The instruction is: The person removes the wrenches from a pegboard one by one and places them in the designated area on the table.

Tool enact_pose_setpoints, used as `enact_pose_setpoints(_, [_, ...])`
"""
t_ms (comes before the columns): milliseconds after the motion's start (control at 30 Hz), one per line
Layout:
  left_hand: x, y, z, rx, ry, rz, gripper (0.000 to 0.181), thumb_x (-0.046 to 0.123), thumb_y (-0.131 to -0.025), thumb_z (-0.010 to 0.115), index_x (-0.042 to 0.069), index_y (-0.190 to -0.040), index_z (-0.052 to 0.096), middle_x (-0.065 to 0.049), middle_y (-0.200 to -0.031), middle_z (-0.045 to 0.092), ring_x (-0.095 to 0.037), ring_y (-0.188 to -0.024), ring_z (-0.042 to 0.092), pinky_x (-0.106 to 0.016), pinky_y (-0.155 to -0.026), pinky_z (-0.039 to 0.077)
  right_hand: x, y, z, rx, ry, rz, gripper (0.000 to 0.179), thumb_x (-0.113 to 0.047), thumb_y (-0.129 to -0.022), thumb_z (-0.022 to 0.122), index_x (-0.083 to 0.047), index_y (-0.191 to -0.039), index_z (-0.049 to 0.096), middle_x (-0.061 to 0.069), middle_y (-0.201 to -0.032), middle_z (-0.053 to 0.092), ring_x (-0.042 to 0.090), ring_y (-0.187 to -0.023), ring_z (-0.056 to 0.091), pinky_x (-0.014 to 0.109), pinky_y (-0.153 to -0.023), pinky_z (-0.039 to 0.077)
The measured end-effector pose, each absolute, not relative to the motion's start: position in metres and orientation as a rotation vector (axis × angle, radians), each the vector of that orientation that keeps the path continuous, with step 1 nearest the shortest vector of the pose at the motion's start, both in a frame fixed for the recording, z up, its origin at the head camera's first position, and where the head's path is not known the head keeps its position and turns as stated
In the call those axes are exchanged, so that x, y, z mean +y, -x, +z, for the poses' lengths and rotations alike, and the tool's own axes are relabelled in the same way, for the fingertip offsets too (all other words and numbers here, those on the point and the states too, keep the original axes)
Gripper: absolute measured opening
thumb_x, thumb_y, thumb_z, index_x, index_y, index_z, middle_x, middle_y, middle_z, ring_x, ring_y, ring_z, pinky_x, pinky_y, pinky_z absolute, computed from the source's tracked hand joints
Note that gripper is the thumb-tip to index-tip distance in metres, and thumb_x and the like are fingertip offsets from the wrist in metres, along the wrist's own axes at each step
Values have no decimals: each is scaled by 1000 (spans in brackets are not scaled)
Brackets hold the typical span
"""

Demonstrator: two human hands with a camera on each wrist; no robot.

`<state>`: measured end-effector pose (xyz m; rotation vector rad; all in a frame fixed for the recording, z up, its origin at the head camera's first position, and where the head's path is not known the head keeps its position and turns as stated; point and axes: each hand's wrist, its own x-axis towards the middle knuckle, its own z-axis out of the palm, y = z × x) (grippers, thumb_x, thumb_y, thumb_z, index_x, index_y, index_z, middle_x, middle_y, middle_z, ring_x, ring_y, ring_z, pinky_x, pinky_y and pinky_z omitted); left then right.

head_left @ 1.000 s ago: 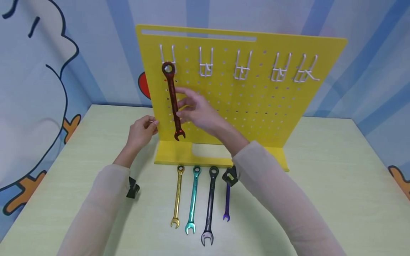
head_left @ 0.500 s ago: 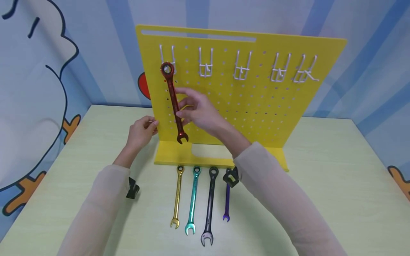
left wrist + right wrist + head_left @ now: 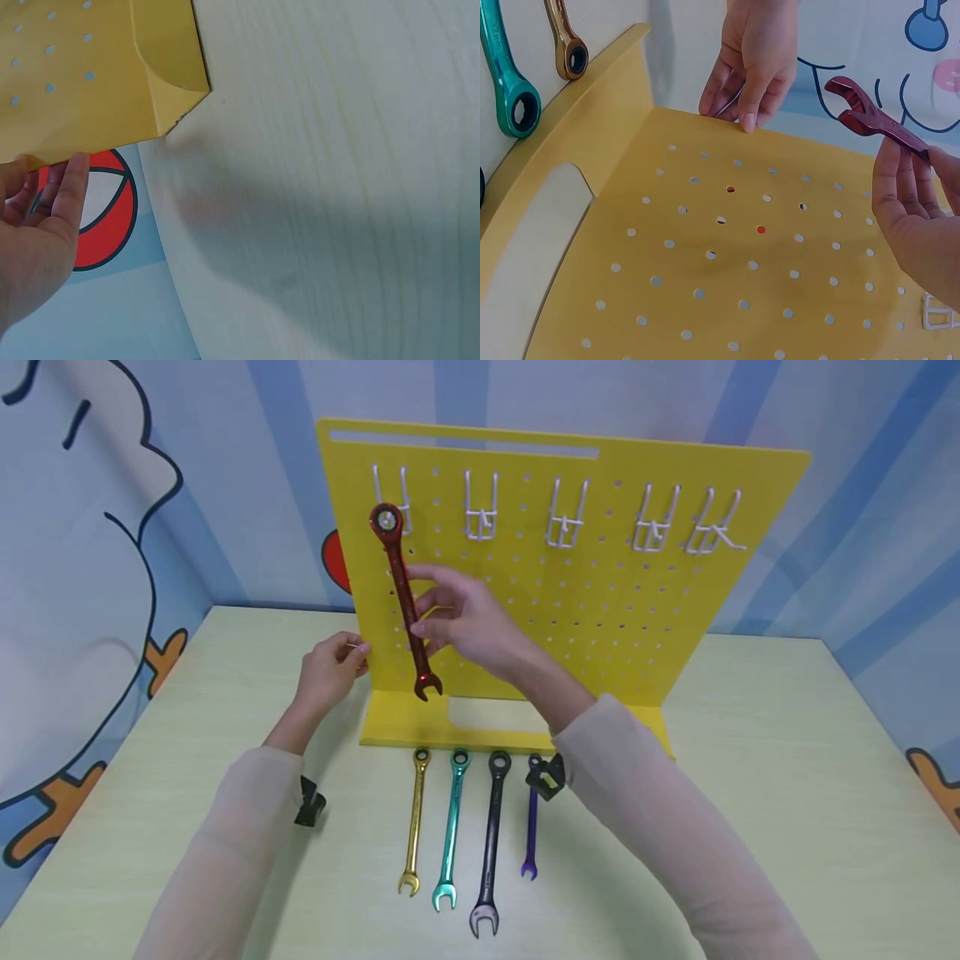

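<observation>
My right hand pinches a dark red combination wrench by its shank, in front of the yellow pegboard. The wrench's ring end is up and overlaps the leftmost white wire hook in the head view; its open jaw points down, tilted a little to the right. Part of the hook shows through the ring. My left hand grips the pegboard's left edge low down, thumb on the front face, fingers at the edge. In the right wrist view the wrench's open end sticks out past my fingertips.
Several wrenches lie in a row before the board's foot: gold, teal, black and a smaller purple one. More wire hooks line the board's top. A patterned blue wall stands behind.
The red wrench has tilted slightly: its ring end has shifted left and its open end right and down. The left hand has stayed on the board's edge.
</observation>
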<state>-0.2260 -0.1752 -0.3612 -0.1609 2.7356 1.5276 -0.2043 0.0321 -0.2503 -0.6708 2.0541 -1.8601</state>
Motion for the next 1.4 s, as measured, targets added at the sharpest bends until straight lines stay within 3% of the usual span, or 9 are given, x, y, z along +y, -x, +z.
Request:
enact_pose_setpoints(567, [-175, 228, -366, 2746, 222, 1533, 32, 28, -95, 47, 1, -112, 54, -18, -109, 58, -24, -95, 59, -27, -80, 52, 43, 196, -245, 2077, 739, -1815, 52, 9, -87, 54, -11, -134, 44, 16, -96, 54, 28, -82, 59, 39, -70, 55])
enact_pose_setpoints(900, [-175, 224, -358, 2781, 145, 1487, 30, 23, -97, 46, -1, -112, 53, -19, -108, 59, -28, -96, 60, -33, -83, 52, 51, 195, -246, 2062, 747, -1812, 52, 14, -85, 53, -8, -131, 45, 17, -94, 53, 30, -82, 58, 41, -70, 55])
enact_pose_setpoints(1400, [-174, 225, -359, 2768, 154, 1482, 31, 24, -97, 45, -1, -113, 53, -19, -109, 59, -28, -97, 59, -32, -84, 51, 64, 194, -260, 2069, 683, -1761, 47, 15, -84, 54, -6, -125, 48, 18, -92, 54, 31, -79, 58, 43, -69, 55])
